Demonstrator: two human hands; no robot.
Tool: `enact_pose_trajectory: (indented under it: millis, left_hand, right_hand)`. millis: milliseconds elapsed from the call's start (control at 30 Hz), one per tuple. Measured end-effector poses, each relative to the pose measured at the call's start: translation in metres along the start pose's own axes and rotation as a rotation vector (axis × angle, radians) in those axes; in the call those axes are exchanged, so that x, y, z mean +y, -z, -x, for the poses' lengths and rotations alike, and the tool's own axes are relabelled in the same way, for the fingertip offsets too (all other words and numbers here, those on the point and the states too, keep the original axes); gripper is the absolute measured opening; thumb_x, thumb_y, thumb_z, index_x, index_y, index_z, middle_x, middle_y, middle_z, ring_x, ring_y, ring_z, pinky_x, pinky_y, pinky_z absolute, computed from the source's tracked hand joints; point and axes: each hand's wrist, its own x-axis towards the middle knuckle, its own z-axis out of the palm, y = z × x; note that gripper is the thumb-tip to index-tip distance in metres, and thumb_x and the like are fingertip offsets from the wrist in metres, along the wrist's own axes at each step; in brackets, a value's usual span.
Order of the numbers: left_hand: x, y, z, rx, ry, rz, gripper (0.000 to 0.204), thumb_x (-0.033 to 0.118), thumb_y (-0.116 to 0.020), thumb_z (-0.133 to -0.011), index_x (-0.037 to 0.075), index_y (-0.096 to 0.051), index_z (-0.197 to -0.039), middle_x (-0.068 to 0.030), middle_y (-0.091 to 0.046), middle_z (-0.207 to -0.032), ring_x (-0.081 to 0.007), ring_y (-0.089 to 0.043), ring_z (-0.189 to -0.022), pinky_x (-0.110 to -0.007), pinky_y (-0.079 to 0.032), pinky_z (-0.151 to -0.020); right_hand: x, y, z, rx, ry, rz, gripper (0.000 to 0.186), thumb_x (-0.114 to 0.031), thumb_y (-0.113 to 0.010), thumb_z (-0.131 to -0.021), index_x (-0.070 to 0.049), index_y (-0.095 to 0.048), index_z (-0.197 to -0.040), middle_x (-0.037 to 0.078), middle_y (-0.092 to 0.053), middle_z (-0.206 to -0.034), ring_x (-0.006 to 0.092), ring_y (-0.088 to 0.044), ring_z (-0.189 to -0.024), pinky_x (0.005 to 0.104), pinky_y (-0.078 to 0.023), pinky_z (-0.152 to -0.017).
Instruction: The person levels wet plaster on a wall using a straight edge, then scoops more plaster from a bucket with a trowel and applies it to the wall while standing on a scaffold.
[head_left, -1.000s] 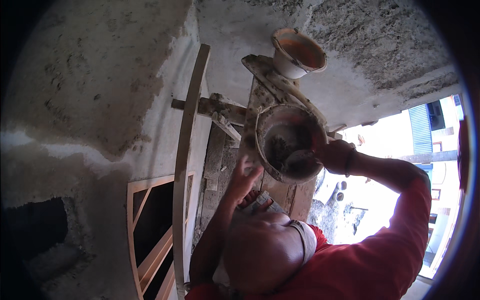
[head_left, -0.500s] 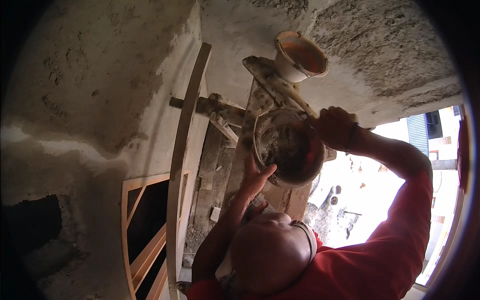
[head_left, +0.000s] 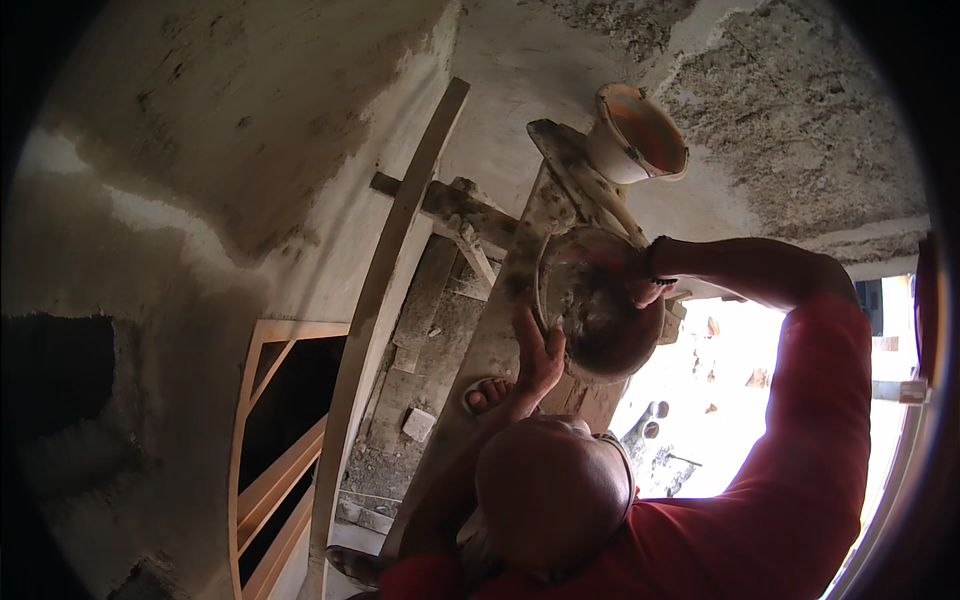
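Note:
My left hand [head_left: 537,355] grips the near-left side of a round, grimy bucket [head_left: 585,305], thumb at the rim. My right hand [head_left: 648,282] is curled over the bucket's right side, fingers down inside; what it holds, if anything, is hidden. The bucket rests on a mortar-smeared plank [head_left: 440,470], with irregular wood or tool pieces [head_left: 560,150] along the far end. Beyond sits a white pail [head_left: 630,135] with an orange interior. A foot [head_left: 485,395] with bare toes shows beside my left forearm. A bare, rounded head [head_left: 545,495] with a band fills the bottom centre.
A long upright board [head_left: 400,230] stands at the left, crossed by a timber [head_left: 450,200]. An orange wooden frame [head_left: 240,440] and a dark wall opening [head_left: 60,370] lie farther left. Rough plaster [head_left: 760,120] surrounds the far end. A bright opening with pipes [head_left: 655,420] is at the right.
My left hand has moved up onto the bucket's side. My right hand rose to the rim, then dipped inward, its forearm now more level. The whole view has shifted and turned slightly.

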Motion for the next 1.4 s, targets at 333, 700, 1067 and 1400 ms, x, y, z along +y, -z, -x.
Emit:
enact_pose_trajectory:
  millis: [333,700,1067,1400]
  left_hand:
    - [-0.011,-0.004,0.008,-0.009,0.05,-0.005,0.069,0.019,-0.051,-0.092,-0.008,-0.012,-0.142,-0.032,-0.024,-0.142,-0.0424,-0.027,-0.132,-0.046,-0.022,-0.11]
    - [-0.01,-0.002,0.009,-0.077,0.093,0.017,0.075,0.029,-0.052,-0.093,-0.014,-0.013,-0.141,-0.0373,-0.021,-0.143,-0.0481,-0.023,-0.135,-0.046,-0.019,-0.113]
    - [-0.004,-0.006,0.011,-0.129,0.178,-0.06,0.078,0.028,-0.05,-0.095,-0.014,-0.005,-0.142,-0.036,-0.016,-0.147,-0.0417,-0.018,-0.14,-0.04,-0.016,-0.114]
    - [-0.006,0.004,0.011,-0.057,0.145,-0.041,0.08,0.036,-0.052,-0.094,-0.014,-0.012,-0.141,-0.0385,-0.02,-0.144,-0.0489,-0.022,-0.136,-0.047,-0.019,-0.113]
  right_hand:
    - [0.032,-0.068,-0.002,-0.321,0.194,-0.748,0.021,-0.03,-0.055,-0.093,-0.012,-0.056,-0.083,0.003,-0.05,-0.055,0.013,-0.051,-0.047,0.0301,-0.043,-0.044]
    - [0.032,-0.122,0.016,0.249,0.155,-0.819,0.026,-0.034,-0.051,-0.09,-0.011,-0.062,-0.093,0.007,-0.06,-0.067,0.0202,-0.059,-0.053,0.0356,-0.048,-0.048]
    - [0.057,-0.116,-0.016,0.79,0.19,0.288,0.021,-0.026,-0.053,-0.088,-0.011,-0.062,-0.099,0.011,-0.066,-0.075,0.027,-0.065,-0.063,0.0407,-0.053,-0.053]
    - [0.008,-0.103,0.109,0.562,0.318,0.185,0.03,-0.028,-0.047,-0.091,-0.01,-0.058,-0.113,0.01,-0.064,-0.076,0.0245,-0.066,-0.057,0.036,-0.053,-0.045]
